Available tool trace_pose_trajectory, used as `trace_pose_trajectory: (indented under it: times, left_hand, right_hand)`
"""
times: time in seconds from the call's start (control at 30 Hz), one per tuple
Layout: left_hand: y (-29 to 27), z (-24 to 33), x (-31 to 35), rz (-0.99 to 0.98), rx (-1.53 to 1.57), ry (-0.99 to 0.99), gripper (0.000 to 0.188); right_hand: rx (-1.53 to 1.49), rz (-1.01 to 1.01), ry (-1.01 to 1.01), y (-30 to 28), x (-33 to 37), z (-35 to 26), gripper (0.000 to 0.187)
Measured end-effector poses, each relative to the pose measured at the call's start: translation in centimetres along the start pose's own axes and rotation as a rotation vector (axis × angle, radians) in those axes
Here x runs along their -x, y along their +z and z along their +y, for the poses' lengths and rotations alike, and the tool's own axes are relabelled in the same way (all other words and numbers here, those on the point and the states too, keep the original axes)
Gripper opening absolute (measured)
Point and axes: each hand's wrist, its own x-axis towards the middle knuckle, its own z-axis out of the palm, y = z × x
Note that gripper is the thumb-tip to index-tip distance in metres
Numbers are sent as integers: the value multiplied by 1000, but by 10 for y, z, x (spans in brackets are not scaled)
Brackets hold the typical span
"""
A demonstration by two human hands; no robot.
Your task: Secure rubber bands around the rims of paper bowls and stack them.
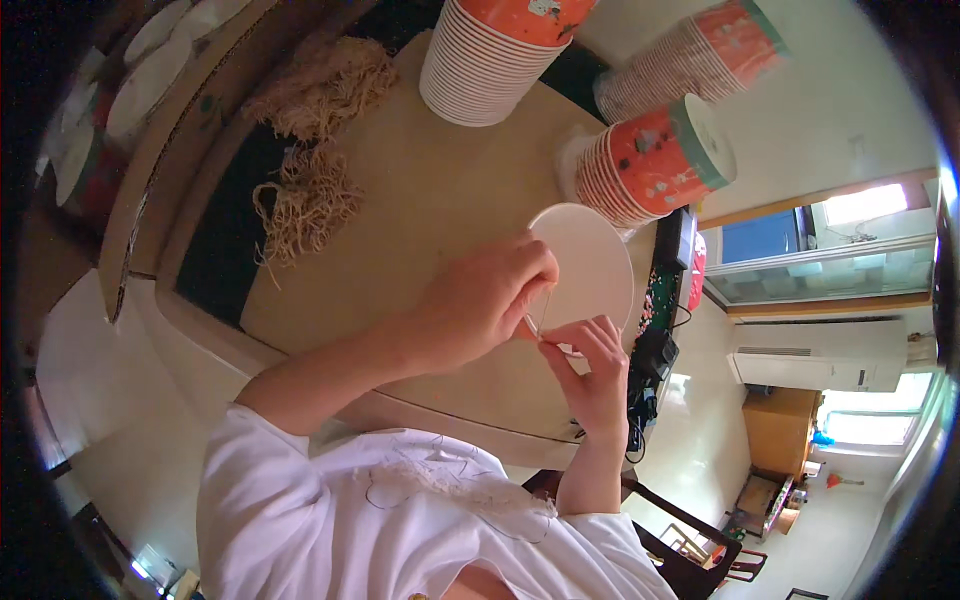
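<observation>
A paper bucket (590,250) with a white inside stands tilted in front of me, its mouth turned toward me. My left hand (490,300) is closed at the near left of its rim, pinching a thin pale string (546,303). The string runs from there to the fingertips of my right hand (592,365), which pinch it at the near rim. My hands partly hide the bucket's outer wall and where the string meets it. Two tangled bundles of beige string, a larger one (335,85) and a smaller one (308,205), lie at the left.
Stacks of orange paper buckets stand at the back: an upright stack (490,60) and tipped stacks (650,160) (700,50) at the right. The table (400,200) has a cardboard box (190,120) beside it at left. Black adapters and cables (655,355) line its right edge, near a dark chair (690,540).
</observation>
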Motion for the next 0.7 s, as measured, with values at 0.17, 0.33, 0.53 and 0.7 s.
trace_pose_trajectory:
  times: [0.17,0.33,0.53,0.7]
  left_hand:
    - [-4,4,-2,15,-43,30,6]
    - [-6,0,3,60,27,41,8]
    - [-10,4,9,35,-96,131,11]
    - [-8,26,20,-173,-123,337,15]
  right_hand:
    - [-6,6,-7,-2,-1,1,12]
    - [-35,-2,6,-3,-4,-1,17]
    - [-65,-42,52,-2,-8,-3,26]
    - [1,-59,-35,-3,-11,1,31]
